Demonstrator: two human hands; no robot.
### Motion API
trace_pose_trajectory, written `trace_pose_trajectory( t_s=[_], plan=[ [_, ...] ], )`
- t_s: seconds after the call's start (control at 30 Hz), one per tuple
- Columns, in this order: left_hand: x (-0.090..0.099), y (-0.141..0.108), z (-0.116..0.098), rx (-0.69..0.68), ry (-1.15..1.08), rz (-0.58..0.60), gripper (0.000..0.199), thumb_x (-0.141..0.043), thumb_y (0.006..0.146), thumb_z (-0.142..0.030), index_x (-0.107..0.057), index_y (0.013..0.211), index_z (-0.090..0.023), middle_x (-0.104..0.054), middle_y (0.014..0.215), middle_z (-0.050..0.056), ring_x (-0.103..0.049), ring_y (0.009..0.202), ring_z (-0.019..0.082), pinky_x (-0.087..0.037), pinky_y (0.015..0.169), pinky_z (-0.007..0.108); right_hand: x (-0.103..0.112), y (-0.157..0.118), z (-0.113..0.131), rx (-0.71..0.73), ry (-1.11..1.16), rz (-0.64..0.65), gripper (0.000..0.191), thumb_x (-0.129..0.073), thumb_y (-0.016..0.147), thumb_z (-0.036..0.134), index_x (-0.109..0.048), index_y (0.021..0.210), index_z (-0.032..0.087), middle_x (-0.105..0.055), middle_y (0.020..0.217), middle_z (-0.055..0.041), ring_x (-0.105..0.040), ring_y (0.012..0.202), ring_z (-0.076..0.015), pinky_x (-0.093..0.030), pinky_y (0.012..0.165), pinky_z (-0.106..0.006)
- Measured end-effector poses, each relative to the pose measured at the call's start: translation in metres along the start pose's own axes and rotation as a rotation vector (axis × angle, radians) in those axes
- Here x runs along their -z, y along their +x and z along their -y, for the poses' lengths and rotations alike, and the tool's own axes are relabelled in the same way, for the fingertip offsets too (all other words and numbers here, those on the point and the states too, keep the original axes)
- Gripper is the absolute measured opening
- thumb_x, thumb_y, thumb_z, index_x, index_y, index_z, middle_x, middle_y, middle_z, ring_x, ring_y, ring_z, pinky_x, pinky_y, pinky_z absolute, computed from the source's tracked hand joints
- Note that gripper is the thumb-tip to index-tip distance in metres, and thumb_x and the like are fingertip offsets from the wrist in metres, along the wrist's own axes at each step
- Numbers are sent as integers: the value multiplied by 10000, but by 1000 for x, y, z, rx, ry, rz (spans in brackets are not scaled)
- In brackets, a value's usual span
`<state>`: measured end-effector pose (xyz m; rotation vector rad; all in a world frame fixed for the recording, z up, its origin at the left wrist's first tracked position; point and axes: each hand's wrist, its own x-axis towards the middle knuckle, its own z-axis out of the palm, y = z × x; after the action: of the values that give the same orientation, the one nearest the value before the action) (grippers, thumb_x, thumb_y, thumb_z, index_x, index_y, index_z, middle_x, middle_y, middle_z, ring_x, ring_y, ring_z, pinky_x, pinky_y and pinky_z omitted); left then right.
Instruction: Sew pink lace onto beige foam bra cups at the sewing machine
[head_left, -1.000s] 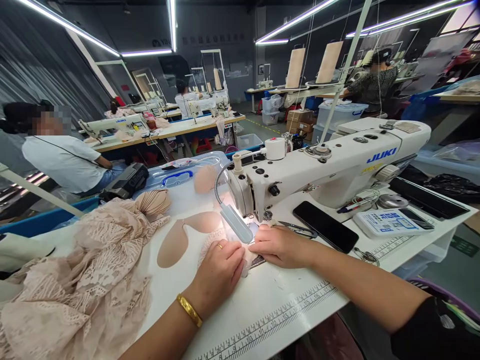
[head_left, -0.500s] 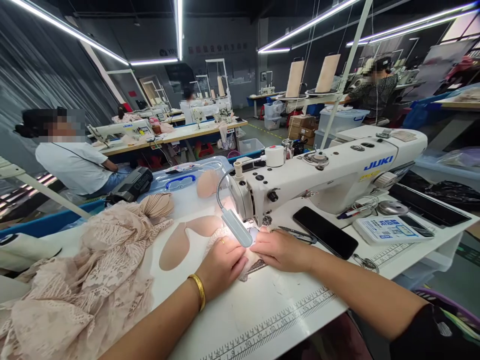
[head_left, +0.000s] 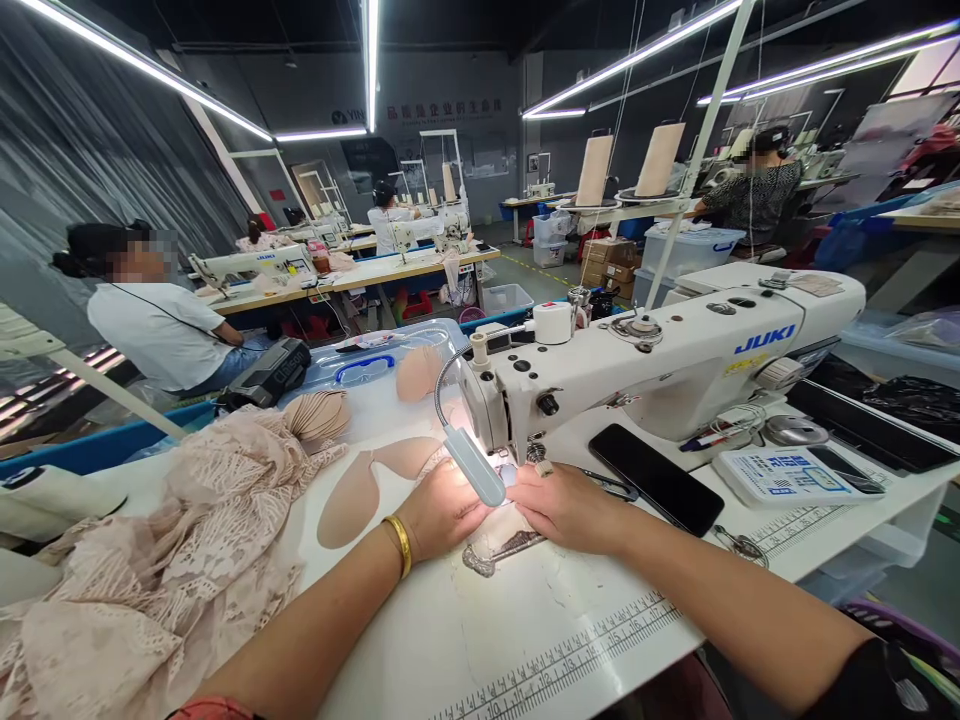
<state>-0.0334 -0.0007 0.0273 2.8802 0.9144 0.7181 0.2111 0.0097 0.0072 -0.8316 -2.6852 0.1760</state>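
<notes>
My left hand (head_left: pixel 442 510), with a gold bangle at the wrist, has its fingers closed on pale lace fabric (head_left: pixel 433 462) beside the sewing machine's needle area. Opposite it, my right hand (head_left: pixel 574 508) is closed, fingertips pinched at the same work close to the needle. Most of the fabric there is hidden by my fingers and the grey lamp head (head_left: pixel 478 468). The white sewing machine (head_left: pixel 645 355) stands just behind both hands. Left of them lie flat beige cup-shaped pieces (head_left: pixel 349 500). The metal plate (head_left: pixel 502 550) shows in front of my fingers.
A heap of beige lace (head_left: pixel 172 540) covers the table's left side. On the right are a black phone (head_left: pixel 656 478), dark snips (head_left: pixel 611 484) and a white box (head_left: pixel 795 475). A clear lidded bin (head_left: pixel 367 345) stands behind. Co-workers sit at other machines.
My left hand has moved slightly up towards the needle, and the fabric has drawn off the metal plate, leaving more of it bare. The view has shifted a little.
</notes>
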Motion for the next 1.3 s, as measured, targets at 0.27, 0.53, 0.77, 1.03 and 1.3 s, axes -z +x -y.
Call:
trace_pose_trajectory(
  t_s=[0.27, 0.53, 0.77, 1.03, 1.3],
  plan=[
    [-2, -3, 5, 0, 37, 28, 225, -505, 999, -226, -688, 868, -219, -721, 896, 55, -664, 878, 229, -501, 814, 375, -5, -2, 0, 25, -31, -1, 163, -538, 894, 67, -623, 850, 199, -549, 834, -17, -424, 780, -176, -218, 593, -289],
    [1, -2, 10, 74, 75, 20, 259, -504, 989, -216, -652, 778, -202, -668, 801, 46, -590, 802, 225, -438, 804, 381, -7, 1, 4, 16, -40, 25, 181, -559, 891, 72, -662, 947, 210, -574, 891, -25, -455, 802, -183, -218, 599, -293],
    [-5, -9, 6, 221, 109, -35, 206, -495, 932, -125, -692, 896, -175, -724, 919, 109, -648, 885, 270, -491, 850, 431, -6, -3, 11, 42, 172, -92, 197, -495, 989, 150, -667, 921, 221, -604, 855, -34, -515, 786, -195, -361, 698, -303],
    [17, -68, -93, 409, -283, -224, 287, -635, 953, -267, -695, 1233, -279, -728, 1251, 123, -656, 1185, 307, -483, 1059, 469, -15, 1, 68, -394, 1255, -61, 404, -634, 948, 455, -556, 1275, 231, -618, 776, 25, -611, 753, -207, -460, 693, -322],
    [-12, -87, -163, 1094, -1720, -801, 522, -950, 649, -550, -773, 991, -197, -785, 1068, 137, -741, 1032, 275, -548, 946, 366, -41, -24, 141, -474, 1453, -365, 471, -783, 810, 498, -703, 1226, 289, -523, 747, 33, -537, 716, -189, -467, 731, -338]
  ],
)
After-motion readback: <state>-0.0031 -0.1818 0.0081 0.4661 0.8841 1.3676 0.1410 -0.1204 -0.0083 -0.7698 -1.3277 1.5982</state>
